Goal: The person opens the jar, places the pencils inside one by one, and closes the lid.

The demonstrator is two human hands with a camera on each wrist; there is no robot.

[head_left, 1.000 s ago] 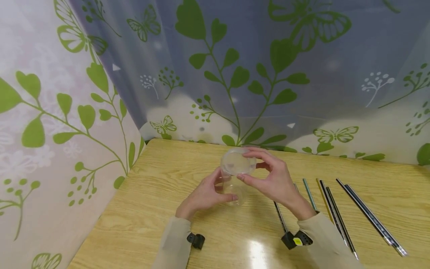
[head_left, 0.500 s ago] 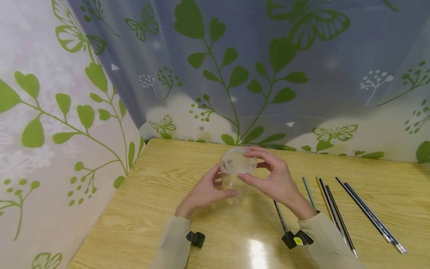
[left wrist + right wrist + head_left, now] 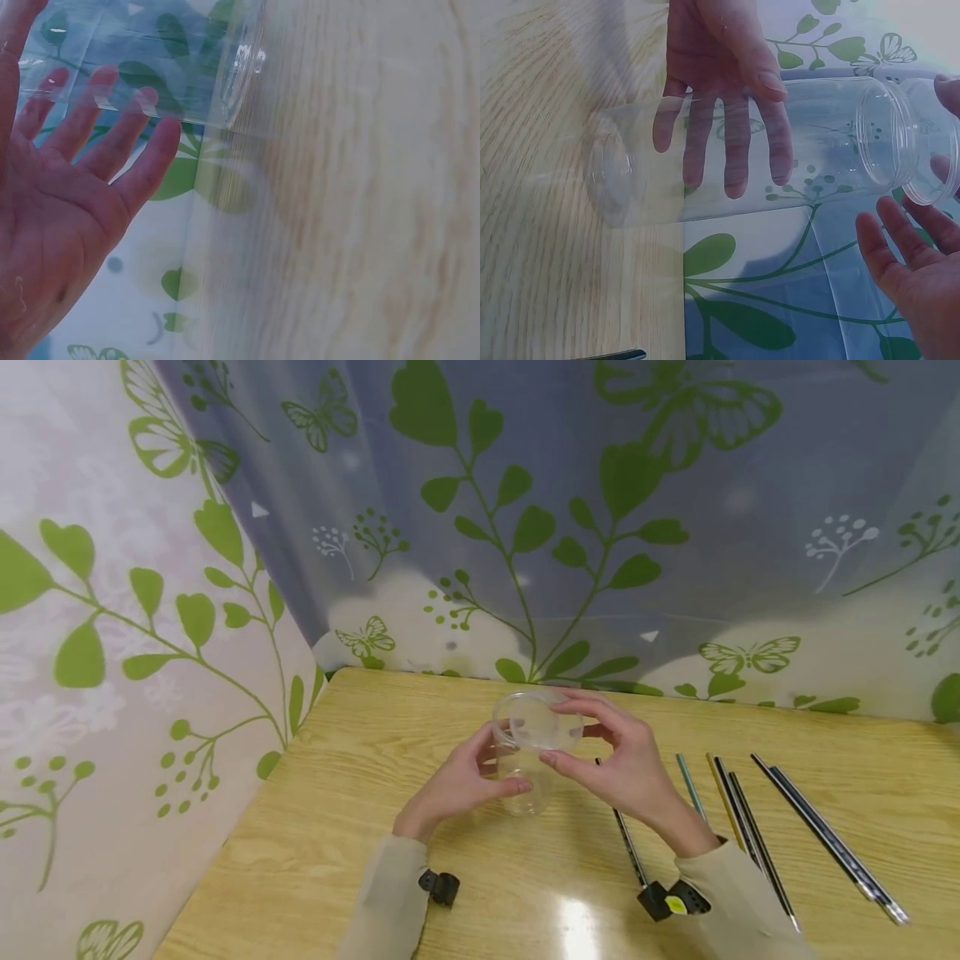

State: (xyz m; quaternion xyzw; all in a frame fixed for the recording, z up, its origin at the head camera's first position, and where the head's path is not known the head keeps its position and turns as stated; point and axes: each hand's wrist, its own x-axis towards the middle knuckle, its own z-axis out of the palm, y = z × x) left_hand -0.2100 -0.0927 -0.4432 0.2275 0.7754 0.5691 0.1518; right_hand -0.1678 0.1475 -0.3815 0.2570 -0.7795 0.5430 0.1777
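Observation:
A clear plastic jar (image 3: 534, 795) stands upright on the wooden table. My left hand (image 3: 463, 783) grips its side, thumb in front and fingers behind; those fingers show through the clear wall in the right wrist view. A clear round lid (image 3: 546, 727) is between the thumb and fingers of my right hand (image 3: 621, 768). It sits tilted at the jar's mouth, shifted to the right, so part of the threaded rim (image 3: 889, 135) is uncovered. The left wrist view has the jar's lower wall (image 3: 202, 60) against the left fingers (image 3: 124, 142).
Several pencils lie to the right: one dark pencil (image 3: 628, 839) beside the right wrist, a teal one (image 3: 690, 783), a gold one (image 3: 722, 797), and dark ones (image 3: 825, 835) farther right. A leaf-patterned curtain (image 3: 480, 610) hangs behind the table (image 3: 337, 827).
My right hand has moved slightly right with the lid, which has come off the jar's mouth and shifted sideways. The left hand keeps its hold on the jar.

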